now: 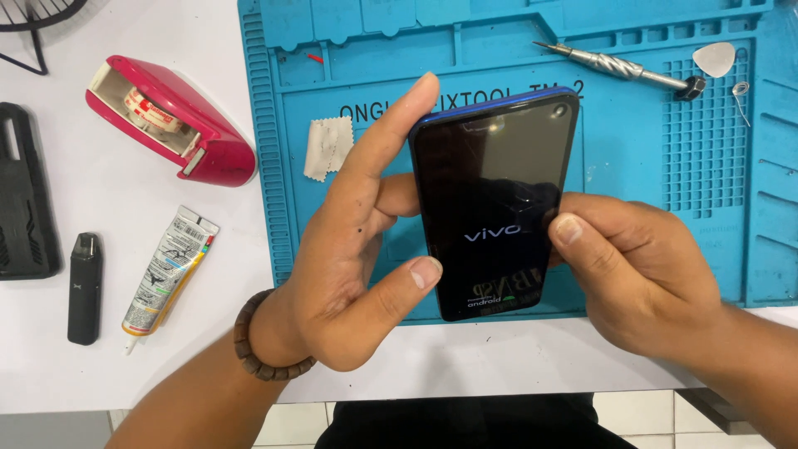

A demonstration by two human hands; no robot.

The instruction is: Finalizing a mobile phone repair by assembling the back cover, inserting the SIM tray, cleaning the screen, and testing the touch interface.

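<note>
I hold a dark smartphone (490, 191) with a blue edge upright over a blue work mat (648, 166). Its screen is lit with white start-up lettering on black. My left hand (353, 241) grips the phone's left edge, index finger along the top corner and thumb on the lower glass. My right hand (632, 266) holds the right edge, thumb pressed on the screen's side. A beaded bracelet (258, 345) circles my left wrist.
On the mat lie a metal screwdriver (619, 65), a white pick (715, 58), a small ring (740, 89) and a pale cloth scrap (328, 148). On the white table to the left are a red tape dispenser (179, 120), a glue tube (170, 270) and a small black device (85, 287).
</note>
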